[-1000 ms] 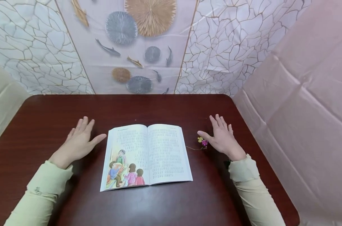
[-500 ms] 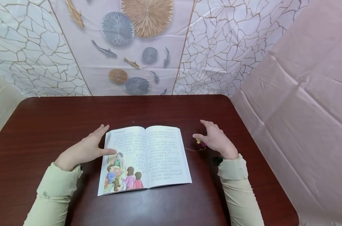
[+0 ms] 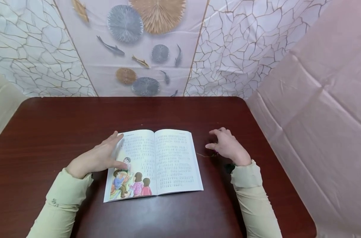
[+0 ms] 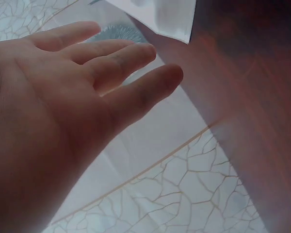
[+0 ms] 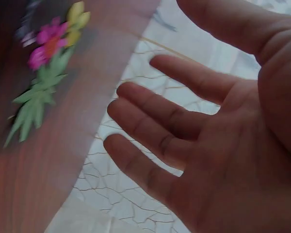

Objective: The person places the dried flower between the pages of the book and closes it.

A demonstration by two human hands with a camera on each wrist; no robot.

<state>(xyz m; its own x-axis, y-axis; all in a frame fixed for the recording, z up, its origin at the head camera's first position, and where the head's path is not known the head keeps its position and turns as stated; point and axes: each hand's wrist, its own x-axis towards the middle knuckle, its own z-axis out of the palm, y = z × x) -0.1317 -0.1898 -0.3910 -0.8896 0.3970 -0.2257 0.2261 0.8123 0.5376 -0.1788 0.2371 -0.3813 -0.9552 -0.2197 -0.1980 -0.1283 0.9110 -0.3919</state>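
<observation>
Looks like a small nook: brown table [image 3: 174,110], fish-picture cloth [image 3: 140,48] on the far side, pink cloth [image 3: 323,119] on the right.

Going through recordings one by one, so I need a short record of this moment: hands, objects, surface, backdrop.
Left hand: fingers extended, over the left edge of the book; contact unclear
Right hand: fingers loosely bent, holding nothing, near the flower ornament
Book: open on the table, illustration low on its left page
Flower ornament: pink and yellow blooms, green leaves, right of the book
Table: dark reddish brown
Backdrop: round and fish motifs between crackle-patterned panels
</observation>
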